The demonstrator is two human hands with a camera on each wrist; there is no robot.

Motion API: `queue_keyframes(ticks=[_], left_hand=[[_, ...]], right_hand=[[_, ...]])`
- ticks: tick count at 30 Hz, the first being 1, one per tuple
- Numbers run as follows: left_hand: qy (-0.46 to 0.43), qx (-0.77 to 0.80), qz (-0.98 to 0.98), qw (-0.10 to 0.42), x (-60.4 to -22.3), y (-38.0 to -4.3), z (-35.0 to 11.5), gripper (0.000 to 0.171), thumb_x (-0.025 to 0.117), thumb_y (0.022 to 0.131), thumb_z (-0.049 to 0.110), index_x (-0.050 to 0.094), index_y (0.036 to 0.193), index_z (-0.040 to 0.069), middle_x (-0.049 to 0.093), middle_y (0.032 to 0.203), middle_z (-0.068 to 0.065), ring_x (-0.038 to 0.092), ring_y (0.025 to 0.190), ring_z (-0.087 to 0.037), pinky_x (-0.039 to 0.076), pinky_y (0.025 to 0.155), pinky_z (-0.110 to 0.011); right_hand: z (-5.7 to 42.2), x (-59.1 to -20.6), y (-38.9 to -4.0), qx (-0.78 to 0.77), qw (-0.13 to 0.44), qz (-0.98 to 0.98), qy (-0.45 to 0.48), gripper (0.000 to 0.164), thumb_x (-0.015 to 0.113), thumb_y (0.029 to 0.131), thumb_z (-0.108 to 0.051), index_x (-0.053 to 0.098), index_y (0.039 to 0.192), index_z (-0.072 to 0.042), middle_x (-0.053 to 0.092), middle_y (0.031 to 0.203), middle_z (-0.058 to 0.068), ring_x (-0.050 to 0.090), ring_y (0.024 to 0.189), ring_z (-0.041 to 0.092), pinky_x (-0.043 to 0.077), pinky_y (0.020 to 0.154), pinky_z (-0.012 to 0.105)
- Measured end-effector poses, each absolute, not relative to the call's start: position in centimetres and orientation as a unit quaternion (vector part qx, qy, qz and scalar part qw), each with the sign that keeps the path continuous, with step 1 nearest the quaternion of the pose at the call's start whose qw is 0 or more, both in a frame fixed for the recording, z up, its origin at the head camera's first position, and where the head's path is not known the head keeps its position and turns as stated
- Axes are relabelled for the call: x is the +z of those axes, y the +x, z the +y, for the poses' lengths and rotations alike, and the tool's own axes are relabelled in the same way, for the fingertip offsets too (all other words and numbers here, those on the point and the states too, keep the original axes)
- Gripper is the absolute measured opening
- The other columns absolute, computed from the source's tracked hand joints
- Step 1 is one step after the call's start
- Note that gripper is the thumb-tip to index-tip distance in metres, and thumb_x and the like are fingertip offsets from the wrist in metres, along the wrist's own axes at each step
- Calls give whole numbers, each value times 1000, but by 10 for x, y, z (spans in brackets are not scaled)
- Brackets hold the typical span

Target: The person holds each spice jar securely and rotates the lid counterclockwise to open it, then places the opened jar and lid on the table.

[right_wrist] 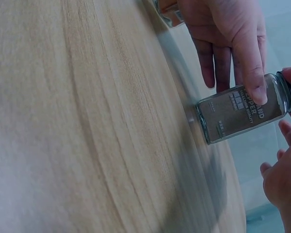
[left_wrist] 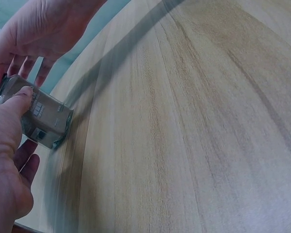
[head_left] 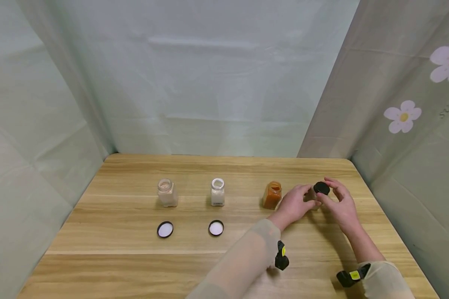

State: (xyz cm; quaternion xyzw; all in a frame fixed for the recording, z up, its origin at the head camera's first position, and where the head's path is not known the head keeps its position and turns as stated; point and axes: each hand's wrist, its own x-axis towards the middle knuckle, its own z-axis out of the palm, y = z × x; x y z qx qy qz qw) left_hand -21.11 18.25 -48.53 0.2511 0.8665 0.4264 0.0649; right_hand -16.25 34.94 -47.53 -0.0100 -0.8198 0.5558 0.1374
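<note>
A square glass spice jar (right_wrist: 228, 119) of grey-brown powder, with "PPER" readable in its white print, stands on the wooden table at the right. My left hand (head_left: 294, 204) holds its body, the thumb lying flat across the printed side in both wrist views. From the other side my right hand (head_left: 342, 207) grips the black lid (head_left: 321, 188) on top between thumb and fingers. Just left of the left hand is an uncapped jar of orange powder (head_left: 272, 195).
Farther left stand an uncapped jar of white contents (head_left: 218, 195) and one of pale beige powder (head_left: 167, 195). In front of them lie two black-rimmed lids, one near the middle (head_left: 215, 228) and a left lid (head_left: 165, 229), white insides up. Pale curtains (head_left: 217, 95) surround the table.
</note>
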Motion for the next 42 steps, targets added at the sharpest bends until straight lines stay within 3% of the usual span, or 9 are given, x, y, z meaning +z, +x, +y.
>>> queue_keyframes(ticks=[6,17,20,25,28,37,42], left_hand=[[255,421,868,60,-485,-212,183,59,73,94,47,58,146,23,60,137,7,57,123,-6,46,100,-24],[257,426,865,61,-486,-213,183,57,73,95,46,59,146,24,61,135,7,58,121,-5,47,98,-23],[254,427,866,62,-486,-212,183,58,73,94,46,59,145,23,61,136,7,58,122,-6,47,100,-24],[248,425,868,64,-486,-212,184,61,74,94,45,57,147,22,59,139,7,56,125,-6,45,102,-25],[245,424,869,66,-487,-212,184,62,74,94,45,56,148,21,59,140,7,56,125,-6,45,103,-25],[250,426,867,62,-488,-211,184,60,74,94,45,57,147,21,60,138,7,58,121,-4,46,98,-21],[251,428,866,59,-489,-212,184,58,74,94,45,58,146,23,60,136,8,58,120,-4,46,97,-21]], right_hand=[[351,-477,-162,550,141,-823,7,50,70,99,-11,54,143,5,42,154,18,33,141,12,20,121,45],[351,-480,-162,546,146,-825,9,52,69,100,-14,53,147,-2,43,153,11,35,138,5,27,109,17],[351,-480,-161,551,136,-823,0,57,70,100,-17,49,152,-6,41,155,9,34,140,9,25,112,21],[350,-480,-161,558,117,-821,-19,64,71,99,-23,44,155,-10,34,159,12,26,147,23,17,121,45],[349,-480,-161,557,121,-821,-24,65,72,99,-24,44,155,-10,33,160,14,24,148,28,14,122,52],[348,-481,-164,545,156,-823,-40,59,77,94,-20,50,144,-1,43,154,16,31,143,19,21,117,39],[347,-481,-166,552,160,-817,-47,57,79,92,-18,51,137,2,43,153,16,33,141,18,22,116,43]])
